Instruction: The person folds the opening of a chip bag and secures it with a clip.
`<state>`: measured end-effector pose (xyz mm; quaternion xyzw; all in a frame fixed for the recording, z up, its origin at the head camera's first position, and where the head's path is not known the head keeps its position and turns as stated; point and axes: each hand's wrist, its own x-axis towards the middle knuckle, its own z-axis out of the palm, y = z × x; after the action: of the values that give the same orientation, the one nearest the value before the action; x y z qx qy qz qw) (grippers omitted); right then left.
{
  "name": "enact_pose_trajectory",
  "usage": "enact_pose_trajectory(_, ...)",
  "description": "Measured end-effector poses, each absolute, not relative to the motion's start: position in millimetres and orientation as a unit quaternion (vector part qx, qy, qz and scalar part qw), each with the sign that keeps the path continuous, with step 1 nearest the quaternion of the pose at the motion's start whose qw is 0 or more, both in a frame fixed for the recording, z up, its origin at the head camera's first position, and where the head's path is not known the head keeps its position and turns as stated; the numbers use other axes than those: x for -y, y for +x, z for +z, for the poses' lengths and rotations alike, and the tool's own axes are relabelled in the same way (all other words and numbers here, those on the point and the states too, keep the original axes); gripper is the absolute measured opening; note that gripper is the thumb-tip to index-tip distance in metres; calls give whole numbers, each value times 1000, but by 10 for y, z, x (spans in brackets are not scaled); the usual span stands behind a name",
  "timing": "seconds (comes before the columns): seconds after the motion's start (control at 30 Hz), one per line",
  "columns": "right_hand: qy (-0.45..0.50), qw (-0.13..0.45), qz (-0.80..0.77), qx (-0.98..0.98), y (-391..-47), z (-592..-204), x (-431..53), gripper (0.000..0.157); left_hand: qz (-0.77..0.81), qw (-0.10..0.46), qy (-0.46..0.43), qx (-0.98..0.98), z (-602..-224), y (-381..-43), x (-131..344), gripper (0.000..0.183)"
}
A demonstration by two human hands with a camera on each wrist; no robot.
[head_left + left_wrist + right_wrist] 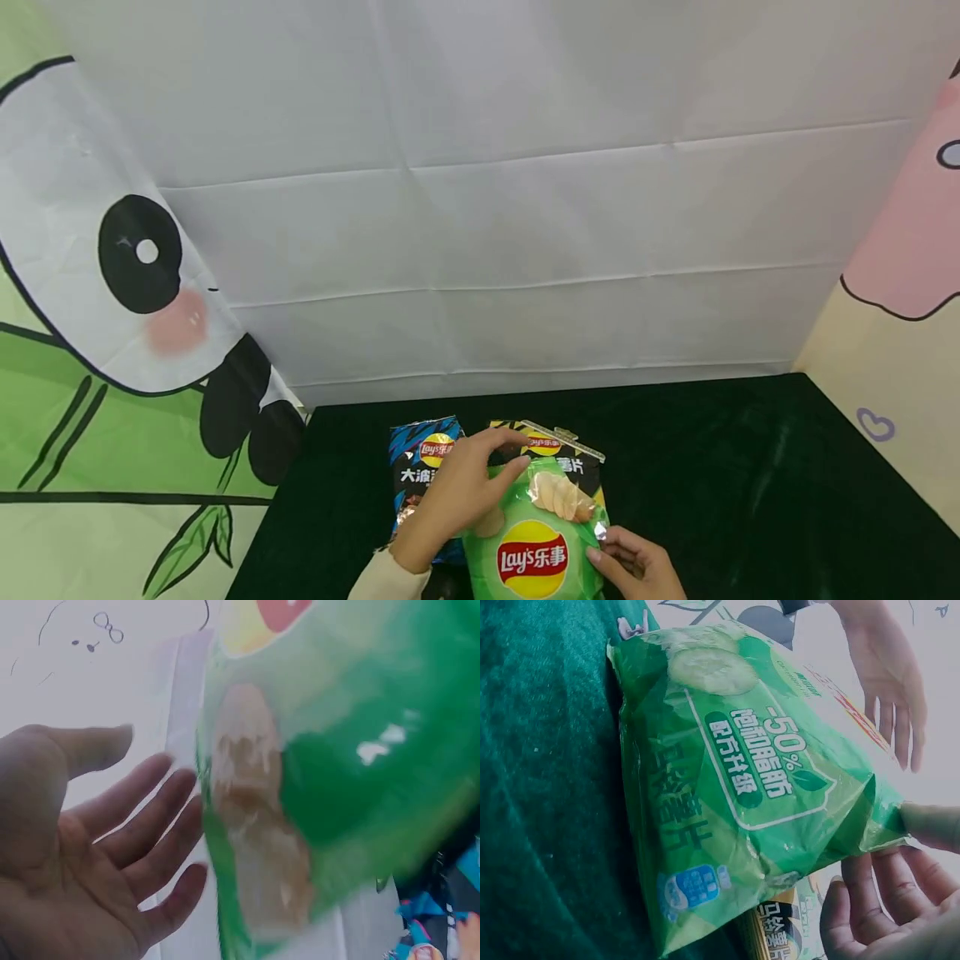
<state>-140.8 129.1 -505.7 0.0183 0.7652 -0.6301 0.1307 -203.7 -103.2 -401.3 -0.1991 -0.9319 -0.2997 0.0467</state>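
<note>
A green Lay's chip bag [532, 550] stands upright at the front of the dark cloth. My right hand [637, 562] pinches one edge of it between thumb and fingers, seen closely in the right wrist view [900, 892]. My left hand [468, 483] hovers by the bag's upper left, its fingers spread and holding nothing; the left wrist view shows the open palm [97, 847] beside the bag. Behind lie a blue Lay's bag [414, 454] and a black-and-yellow Lay's bag [588, 471], both partly hidden. A pale bar-shaped clip [566, 441] lies across the black-and-yellow bag's top.
Dark green velvet cloth [750, 483] covers the table. A white sheet [525, 217] hangs behind it, with cartoon-printed cloths at left and right. A small pinkish object [632, 628] sits beyond the green bag in the right wrist view.
</note>
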Motion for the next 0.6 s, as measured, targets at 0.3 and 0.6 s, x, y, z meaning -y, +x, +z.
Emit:
enact_pose_trajectory(0.3, 26, 117, -638, -761, -1380, -5037, -1246, 47, -270, -15, -230, 935, -3983, -2094, 899, 20)
enact_pose_trajectory(0.6, 49, 96, -632, -768, -1373, -5040, -1257, 39, -305, -24, -246, 919, -3989, -2078, 918, 17)
